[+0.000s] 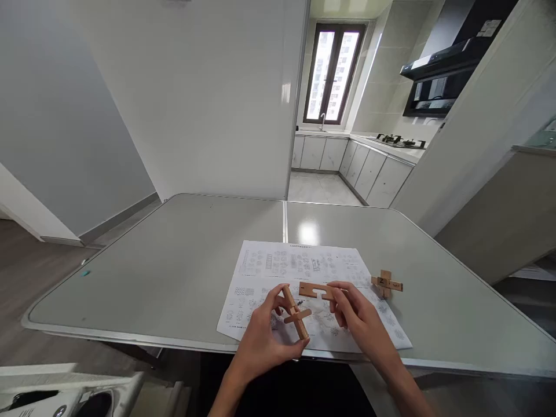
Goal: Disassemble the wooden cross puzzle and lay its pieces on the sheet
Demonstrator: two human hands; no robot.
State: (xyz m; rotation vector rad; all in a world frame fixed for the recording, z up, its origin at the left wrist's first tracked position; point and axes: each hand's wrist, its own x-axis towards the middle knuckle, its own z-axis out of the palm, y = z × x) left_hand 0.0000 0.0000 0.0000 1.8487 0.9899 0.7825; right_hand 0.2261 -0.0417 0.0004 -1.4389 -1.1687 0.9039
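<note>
My left hand [270, 333] grips some joined wooden puzzle pieces [296, 314] between thumb and fingertips; one bar crosses another there. In my right hand [354, 310] is a single notched wooden puzzle piece [309, 289], pinched at its right end. Its cut-out faces down, and it is held just right of and above the joined pieces, apart from them. Both hands are over a large printed instruction sheet [260, 277] with rows of small diagrams. To the right, partly past the sheet's edge, sits a wooden block puzzle [386, 283] made of crossed lettered pieces.
The grey table [165, 266] has a metal edge and a seam down its middle. A small teal bit [86, 273] lies near its left edge. A white appliance [65, 399] stands at lower left. Beyond the table is a kitchen with a stove [399, 141].
</note>
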